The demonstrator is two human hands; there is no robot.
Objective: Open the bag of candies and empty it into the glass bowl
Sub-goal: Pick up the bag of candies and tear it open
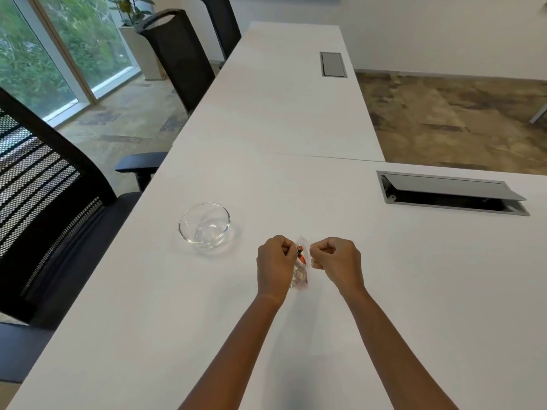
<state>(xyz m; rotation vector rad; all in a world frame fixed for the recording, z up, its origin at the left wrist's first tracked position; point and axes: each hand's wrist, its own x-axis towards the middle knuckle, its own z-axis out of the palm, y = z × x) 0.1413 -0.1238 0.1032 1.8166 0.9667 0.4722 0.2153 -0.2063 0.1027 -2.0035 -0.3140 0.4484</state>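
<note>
A small clear bag of candies (300,272) with red and orange pieces hangs between my two hands above the white table (340,306). My left hand (275,261) pinches the bag's top edge from the left, and my right hand (337,260) pinches it from the right. Both fists are closed on the plastic, and the left hand hides part of the bag. A glass bowl (204,224) with nothing in it stands on the table, to the left of my hands and slightly farther away.
A cable hatch (453,192) with its grey lid raised sits in the table at the right. A second, closed hatch (333,64) lies farther back. Black mesh chairs (53,184) line the table's left edge.
</note>
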